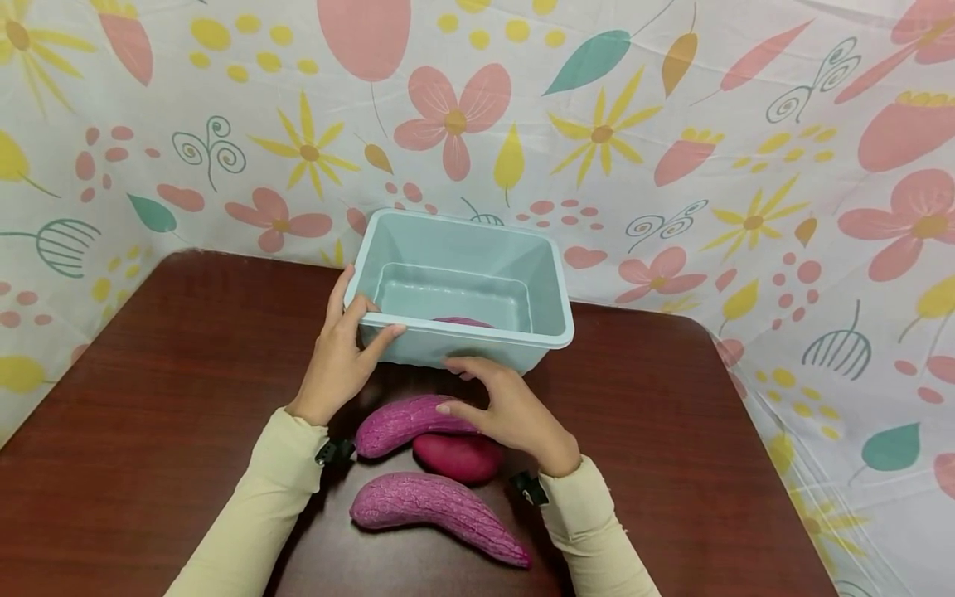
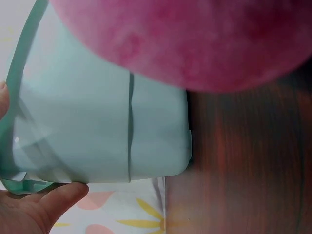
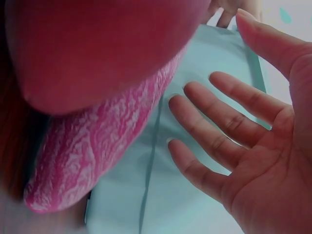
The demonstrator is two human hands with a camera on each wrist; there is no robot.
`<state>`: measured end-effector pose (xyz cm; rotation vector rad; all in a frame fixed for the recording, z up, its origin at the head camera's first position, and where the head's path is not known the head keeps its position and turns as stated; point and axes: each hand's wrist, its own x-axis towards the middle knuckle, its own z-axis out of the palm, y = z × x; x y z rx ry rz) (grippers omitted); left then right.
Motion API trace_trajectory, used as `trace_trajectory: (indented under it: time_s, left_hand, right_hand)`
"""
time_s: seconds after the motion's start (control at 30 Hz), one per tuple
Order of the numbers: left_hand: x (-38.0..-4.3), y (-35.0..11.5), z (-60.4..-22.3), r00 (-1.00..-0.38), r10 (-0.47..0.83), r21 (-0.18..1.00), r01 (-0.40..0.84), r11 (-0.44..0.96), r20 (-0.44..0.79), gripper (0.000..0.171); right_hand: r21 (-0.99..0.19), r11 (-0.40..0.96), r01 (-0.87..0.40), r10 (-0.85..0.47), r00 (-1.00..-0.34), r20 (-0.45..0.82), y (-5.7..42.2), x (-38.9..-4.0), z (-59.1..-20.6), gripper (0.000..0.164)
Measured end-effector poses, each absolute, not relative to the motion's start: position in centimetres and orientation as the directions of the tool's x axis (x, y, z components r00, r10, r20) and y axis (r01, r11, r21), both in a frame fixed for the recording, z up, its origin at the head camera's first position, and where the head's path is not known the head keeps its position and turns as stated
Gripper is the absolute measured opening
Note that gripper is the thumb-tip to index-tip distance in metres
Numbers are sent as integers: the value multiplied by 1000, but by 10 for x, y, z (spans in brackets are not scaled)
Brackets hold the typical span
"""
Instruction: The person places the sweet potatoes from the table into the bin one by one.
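A light blue plastic bin [image 1: 462, 342] stands at the back of the table, a purple piece [image 1: 464, 322] partly visible inside it. My left hand [image 1: 339, 356] grips its front left corner, with the thumb along the front rim. My right hand [image 1: 515, 406] is in front of the bin's near wall; its fingers look loosely spread in the right wrist view, with nothing held. Below it lies a curved, wrinkled purple vegetable [image 1: 410, 423], overlapped by the thumb in the head view. A smooth magenta vegetable [image 1: 458, 458] lies just nearer, and another long wrinkled purple vegetable [image 1: 436, 506] nearer still.
The dark brown wooden table [image 1: 186, 373] has rounded back corners. A floral cloth [image 1: 634, 207] hangs right behind the table and the bin, and along both sides.
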<state>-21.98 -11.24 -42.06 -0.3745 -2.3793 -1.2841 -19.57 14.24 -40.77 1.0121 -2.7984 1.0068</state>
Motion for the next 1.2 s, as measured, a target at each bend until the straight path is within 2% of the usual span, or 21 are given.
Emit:
trace_trajectory:
  time_s: [1.2]
  left_hand:
    - [-218, -112, -420, -886, 36, 738, 407, 539, 462, 32]
  right_hand:
    - [-564, 622, -544, -623, -779, 65, 133, -194, -421, 57]
